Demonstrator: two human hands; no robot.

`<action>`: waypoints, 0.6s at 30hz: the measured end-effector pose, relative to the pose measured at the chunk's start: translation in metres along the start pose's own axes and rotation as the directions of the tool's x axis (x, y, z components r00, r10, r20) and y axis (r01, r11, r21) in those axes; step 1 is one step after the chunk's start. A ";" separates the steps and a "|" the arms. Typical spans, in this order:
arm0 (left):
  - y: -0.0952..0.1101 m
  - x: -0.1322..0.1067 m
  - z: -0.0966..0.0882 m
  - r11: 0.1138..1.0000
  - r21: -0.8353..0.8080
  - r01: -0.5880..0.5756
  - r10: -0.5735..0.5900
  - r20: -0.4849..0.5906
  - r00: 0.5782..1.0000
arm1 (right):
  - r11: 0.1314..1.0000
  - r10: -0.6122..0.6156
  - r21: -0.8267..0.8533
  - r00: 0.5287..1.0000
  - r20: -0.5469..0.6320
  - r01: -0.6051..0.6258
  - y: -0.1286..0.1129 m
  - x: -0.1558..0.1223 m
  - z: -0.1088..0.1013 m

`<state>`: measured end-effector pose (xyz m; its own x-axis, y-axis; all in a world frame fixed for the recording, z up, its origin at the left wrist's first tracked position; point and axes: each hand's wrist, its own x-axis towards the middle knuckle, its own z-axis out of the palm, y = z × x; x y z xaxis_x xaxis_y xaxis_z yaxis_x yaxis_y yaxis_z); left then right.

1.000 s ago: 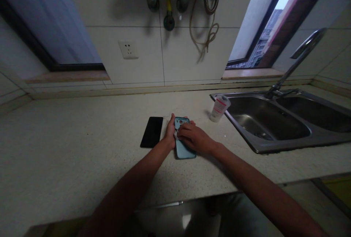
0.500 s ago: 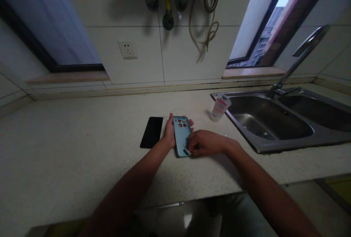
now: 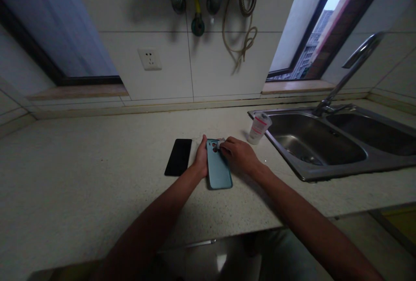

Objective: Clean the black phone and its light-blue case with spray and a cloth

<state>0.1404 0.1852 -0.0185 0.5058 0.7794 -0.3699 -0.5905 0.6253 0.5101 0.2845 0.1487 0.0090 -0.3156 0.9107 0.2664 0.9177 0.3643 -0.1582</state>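
A light blue phone case (image 3: 219, 171) with camera cutouts at its far end lies in my left hand (image 3: 202, 157), inner side up. The thumb runs along the case's left edge, and the other fingers are mostly hidden beneath it. My right hand (image 3: 238, 153) is closed in a pinch over the cutouts. Between its fingertips is a small white wipe (image 3: 221, 142), partly hidden, pressed against the case. Left of my left hand, a black phone (image 3: 178, 157) lies flat on the counter, its dark glossy face up.
The speckled pale counter (image 3: 97, 185) runs along a tiled wall. A clear plastic cup (image 3: 259, 128) with red print stands by the left rim of a steel double sink (image 3: 303, 177). A tall faucet (image 3: 351, 70) rises behind the sink. Pipes and hoses hang on the wall.
My right hand has moved with the wipe from the near end of the case to the camera cutouts at the far end. My left hand keeps holding the case.
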 end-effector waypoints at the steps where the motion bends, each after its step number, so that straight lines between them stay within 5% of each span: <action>1: -0.001 -0.001 0.001 1.000 0.013 0.007 -0.007 -0.007 1.000 | 1.000 0.021 0.015 0.999 -0.032 -0.021 0.001 0.001 0.002; 6: -0.008 -0.007 0.008 0.998 0.045 0.035 -0.035 0.008 0.999 | 0.996 0.059 0.081 0.987 -0.151 -0.047 0.004 0.006 0.011; 18: -0.012 -0.007 0.007 0.999 0.014 0.036 -0.036 -0.024 0.999 | 0.941 -0.031 0.303 0.932 -0.361 0.149 0.002 0.012 0.034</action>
<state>0.1483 0.1726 -0.0166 0.5114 0.7572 -0.4064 -0.5630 0.6525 0.5072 0.2744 0.1668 -0.0205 -0.2353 0.7672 0.5967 0.7440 0.5372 -0.3974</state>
